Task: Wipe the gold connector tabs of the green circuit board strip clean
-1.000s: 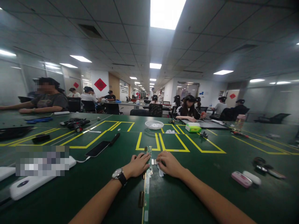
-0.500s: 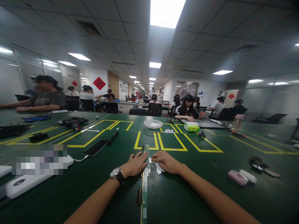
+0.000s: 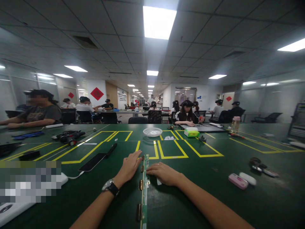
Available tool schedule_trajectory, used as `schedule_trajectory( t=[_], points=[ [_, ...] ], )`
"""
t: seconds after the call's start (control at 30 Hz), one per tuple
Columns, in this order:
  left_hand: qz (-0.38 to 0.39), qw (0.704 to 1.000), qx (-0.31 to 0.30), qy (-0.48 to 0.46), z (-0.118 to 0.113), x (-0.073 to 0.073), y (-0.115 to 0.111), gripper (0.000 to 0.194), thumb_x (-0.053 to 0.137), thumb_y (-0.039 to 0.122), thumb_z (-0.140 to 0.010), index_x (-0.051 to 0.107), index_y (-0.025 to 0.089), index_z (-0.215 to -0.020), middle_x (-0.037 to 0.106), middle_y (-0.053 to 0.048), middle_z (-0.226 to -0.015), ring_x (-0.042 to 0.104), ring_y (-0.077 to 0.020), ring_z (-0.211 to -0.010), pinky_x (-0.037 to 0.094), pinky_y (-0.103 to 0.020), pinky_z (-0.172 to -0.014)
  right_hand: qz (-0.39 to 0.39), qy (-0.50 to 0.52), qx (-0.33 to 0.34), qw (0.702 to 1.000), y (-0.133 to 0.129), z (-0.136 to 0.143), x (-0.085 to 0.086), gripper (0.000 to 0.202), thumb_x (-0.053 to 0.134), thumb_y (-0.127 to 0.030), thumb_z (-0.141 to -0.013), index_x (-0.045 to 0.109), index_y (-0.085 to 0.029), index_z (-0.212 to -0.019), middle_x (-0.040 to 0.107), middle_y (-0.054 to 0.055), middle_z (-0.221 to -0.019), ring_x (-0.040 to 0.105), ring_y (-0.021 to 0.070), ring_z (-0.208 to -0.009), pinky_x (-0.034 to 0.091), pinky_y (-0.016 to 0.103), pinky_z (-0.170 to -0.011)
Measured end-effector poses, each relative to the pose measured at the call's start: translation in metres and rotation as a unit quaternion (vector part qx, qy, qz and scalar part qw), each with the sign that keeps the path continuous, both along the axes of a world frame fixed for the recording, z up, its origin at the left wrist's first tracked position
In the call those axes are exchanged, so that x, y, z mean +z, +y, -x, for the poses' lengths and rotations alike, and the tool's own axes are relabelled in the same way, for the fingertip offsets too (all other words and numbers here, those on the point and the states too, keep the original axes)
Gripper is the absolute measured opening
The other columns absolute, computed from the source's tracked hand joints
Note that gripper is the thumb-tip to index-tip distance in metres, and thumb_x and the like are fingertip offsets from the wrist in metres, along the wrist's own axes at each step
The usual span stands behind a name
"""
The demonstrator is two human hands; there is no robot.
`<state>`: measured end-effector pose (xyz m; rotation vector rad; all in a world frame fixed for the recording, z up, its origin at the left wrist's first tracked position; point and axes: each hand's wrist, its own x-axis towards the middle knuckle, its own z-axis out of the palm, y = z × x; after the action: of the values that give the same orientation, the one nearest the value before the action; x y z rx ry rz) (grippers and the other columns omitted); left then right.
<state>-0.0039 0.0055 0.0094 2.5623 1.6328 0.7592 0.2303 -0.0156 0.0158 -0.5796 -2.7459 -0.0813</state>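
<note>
A long, narrow green circuit board [image 3: 145,202] lies on the table, running away from me, with several brown film tabs [image 3: 138,211] along its left edge. My left hand [image 3: 130,166] lies by the far left end of the board, fingers stretched out and close together, their tips beside the tabs there. My right hand [image 3: 164,173] rests across the board's right edge, its fingers bent and pressed down on it. A bit of white tissue [image 3: 159,182] shows beneath that hand; the rest is hidden by the fingers and palm.
On the green table [image 3: 190,203], a phone [image 3: 92,162] with a white cable and a blurred-out white device lie left. Ahead stand a white basket [image 3: 152,132] and green tissue pack [image 3: 191,132]. A pink case [image 3: 238,181] lies right. Other people sit beyond.
My left hand has slid off the board to its left side. My right hand has moved onto the board's right edge, covering more of the tissue. The view has tilted up a little.
</note>
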Motion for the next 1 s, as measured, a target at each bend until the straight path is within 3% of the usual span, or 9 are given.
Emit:
schedule_trajectory(
  t=[0.1,0.2,0.27,0.3,0.47,0.63,0.87,1.0],
  points=[
    [-0.026,0.999,-0.009,0.019,-0.003,0.000,-0.004,0.043,0.023,0.041,-0.100,0.040,0.029,-0.137,0.041,-0.003,-0.143,0.037,-0.0212,-0.127,0.033,-0.038,-0.098,-0.001,-0.015,-0.039,0.999,0.011,-0.007,-0.004,0.037,0.045,-0.011,-0.087,0.061,-0.021,-0.119,0.064,0.006,-0.119,0.054,0.0182,-0.111,0.037,0.033,-0.094],
    [-0.037,0.998,-0.021,0.039,-0.007,0.000,-0.008,0.042,0.024,0.041,-0.100,0.041,0.028,-0.136,0.043,-0.003,-0.142,0.038,-0.0212,-0.126,0.033,-0.037,-0.097,-0.007,-0.018,-0.194,0.981,0.028,-0.036,-0.007,0.033,0.049,-0.011,-0.084,0.066,-0.023,-0.110,0.066,0.006,-0.113,0.054,0.0204,-0.109,0.036,0.036,-0.093],
    [-0.040,0.998,-0.025,0.045,-0.008,0.001,-0.010,0.041,0.024,0.041,-0.101,0.042,0.027,-0.135,0.044,-0.003,-0.141,0.038,-0.0209,-0.125,0.033,-0.036,-0.096,0.003,-0.026,-0.357,0.934,0.038,-0.066,-0.009,0.031,0.050,-0.013,-0.083,0.068,-0.026,-0.104,0.066,0.005,-0.111,0.053,0.0206,-0.110,0.034,0.035,-0.095],
    [-0.040,0.998,-0.027,0.049,-0.008,0.001,-0.011,0.041,0.024,0.040,-0.101,0.042,0.027,-0.135,0.044,-0.003,-0.141,0.038,-0.0209,-0.125,0.033,-0.036,-0.096,0.002,-0.022,-0.408,0.913,0.042,-0.081,-0.010,0.029,0.049,-0.014,-0.083,0.069,-0.023,-0.102,0.065,0.008,-0.110,0.052,0.0230,-0.110,0.035,0.037,-0.093],
    [-0.021,0.996,-0.035,0.073,-0.009,0.002,-0.015,0.042,0.024,0.042,-0.101,0.042,0.027,-0.135,0.044,-0.005,-0.140,0.037,-0.0227,-0.125,0.032,-0.038,-0.097,0.001,-0.002,-0.564,0.825,0.049,-0.138,-0.013,0.035,0.037,-0.022,-0.090,0.068,-0.013,-0.103,0.060,0.020,-0.112,0.052,0.0328,-0.106,0.040,0.046,-0.083],
    [-0.015,0.996,-0.049,0.078,-0.012,0.003,-0.020,0.042,0.023,0.042,-0.101,0.043,0.026,-0.134,0.046,-0.005,-0.138,0.037,-0.0235,-0.124,0.031,-0.039,-0.096,0.012,-0.006,-0.600,0.800,0.052,-0.147,-0.015,0.040,0.031,-0.026,-0.092,0.069,-0.015,-0.098,0.059,0.017,-0.111,0.049,0.0322,-0.108,0.038,0.047,-0.085],
    [-0.023,0.994,-0.083,0.071,-0.018,0.000,-0.024,0.038,0.027,0.040,-0.100,0.046,0.026,-0.130,0.052,-0.005,-0.131,0.042,-0.0235,-0.118,0.031,-0.038,-0.093,0.026,-0.015,-0.621,0.784,0.059,-0.147,-0.023,0.043,0.031,-0.014,-0.089,0.060,-0.017,-0.120,0.053,0.016,-0.124,0.043,0.0299,-0.116,0.031,0.046,-0.091],
    [-0.002,0.992,-0.102,0.075,-0.021,-0.002,-0.026,0.040,0.028,0.042,-0.100,0.044,0.027,-0.133,0.051,-0.005,-0.132,0.041,-0.0234,-0.120,0.030,-0.038,-0.094,0.033,-0.021,-0.619,0.784,0.061,-0.148,-0.029,0.044,0.030,-0.019,-0.090,0.056,-0.019,-0.125,0.049,0.015,-0.131,0.038,0.0299,-0.122,0.026,0.048,-0.096]
  ],
)
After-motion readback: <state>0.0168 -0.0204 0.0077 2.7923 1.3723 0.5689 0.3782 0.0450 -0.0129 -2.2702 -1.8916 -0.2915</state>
